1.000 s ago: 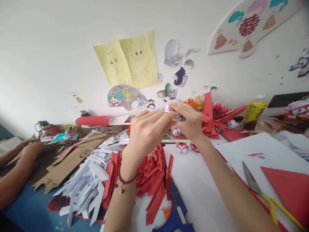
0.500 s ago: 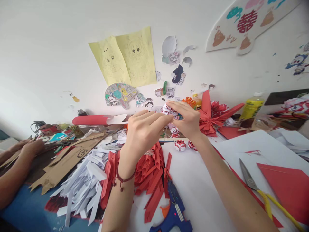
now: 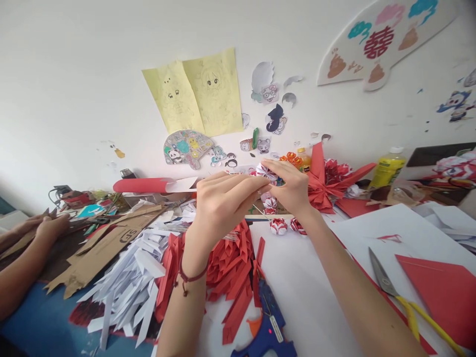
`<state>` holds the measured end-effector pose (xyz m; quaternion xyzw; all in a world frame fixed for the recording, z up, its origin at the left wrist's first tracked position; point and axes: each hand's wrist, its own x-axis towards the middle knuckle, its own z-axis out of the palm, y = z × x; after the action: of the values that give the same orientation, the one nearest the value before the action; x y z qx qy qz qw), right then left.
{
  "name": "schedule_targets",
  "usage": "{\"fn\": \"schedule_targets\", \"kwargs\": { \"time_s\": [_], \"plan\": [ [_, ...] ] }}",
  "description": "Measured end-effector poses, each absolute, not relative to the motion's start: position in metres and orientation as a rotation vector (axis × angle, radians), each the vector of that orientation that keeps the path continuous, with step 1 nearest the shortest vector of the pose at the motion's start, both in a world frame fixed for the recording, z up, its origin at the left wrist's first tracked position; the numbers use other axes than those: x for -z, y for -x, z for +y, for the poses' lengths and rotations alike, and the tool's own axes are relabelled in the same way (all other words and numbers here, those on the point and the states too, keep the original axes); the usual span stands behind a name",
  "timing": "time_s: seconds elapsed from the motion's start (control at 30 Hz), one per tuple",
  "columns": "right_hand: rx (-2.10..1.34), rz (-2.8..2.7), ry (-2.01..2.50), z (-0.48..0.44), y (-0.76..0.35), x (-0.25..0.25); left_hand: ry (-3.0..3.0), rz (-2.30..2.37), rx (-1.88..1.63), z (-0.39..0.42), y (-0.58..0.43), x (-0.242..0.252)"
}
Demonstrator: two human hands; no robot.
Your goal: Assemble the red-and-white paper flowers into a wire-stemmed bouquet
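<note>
A red-and-white folded paper flower (image 3: 265,170) shows behind the fingers of my right hand (image 3: 289,187), which are closed round its side. My left hand (image 3: 226,198) comes in from the left with fingers bent and pressed together, its tips meeting my right thumb just under the flower. What the left fingertips grip is hidden. A thin stick (image 3: 257,207) slants below the hands, close to a small red-and-white paper flower (image 3: 269,204). Under my left wrist lies a heap of folded red paper strips (image 3: 232,263).
A blue glue gun (image 3: 269,322) lies at the front, scissors (image 3: 385,277) and red paper (image 3: 439,292) at right. White paper strips (image 3: 130,277) and cardboard (image 3: 107,253) are at left, near another person's hand (image 3: 52,228). A yellow-labelled bottle (image 3: 386,168) stands at the back.
Both hands and the flower between them have shifted slightly to the right. The view has tilted a little; the things on the table have stayed put.
</note>
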<state>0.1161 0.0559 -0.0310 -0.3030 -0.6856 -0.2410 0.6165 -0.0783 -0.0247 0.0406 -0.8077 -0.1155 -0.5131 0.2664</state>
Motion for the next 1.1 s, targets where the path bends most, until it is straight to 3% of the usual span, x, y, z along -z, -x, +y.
{"fn": "schedule_targets", "kwargs": {
  "time_s": [0.4, 0.83, 1.1],
  "plan": [
    [0.575, -1.575, 0.719, 0.061, -0.123, 0.035, 2.116, -0.191, 1.535, -0.043, 0.077, -0.049],
    [0.531, -1.545, 0.759, 0.066, -0.129, 0.039, 2.239, -0.414, 1.712, -0.059, 0.092, -0.054],
    [0.535, -1.520, 0.755, 0.063, -0.129, 0.035, 2.557, -0.427, 1.379, -0.051, 0.093, -0.055]
  ]
}}
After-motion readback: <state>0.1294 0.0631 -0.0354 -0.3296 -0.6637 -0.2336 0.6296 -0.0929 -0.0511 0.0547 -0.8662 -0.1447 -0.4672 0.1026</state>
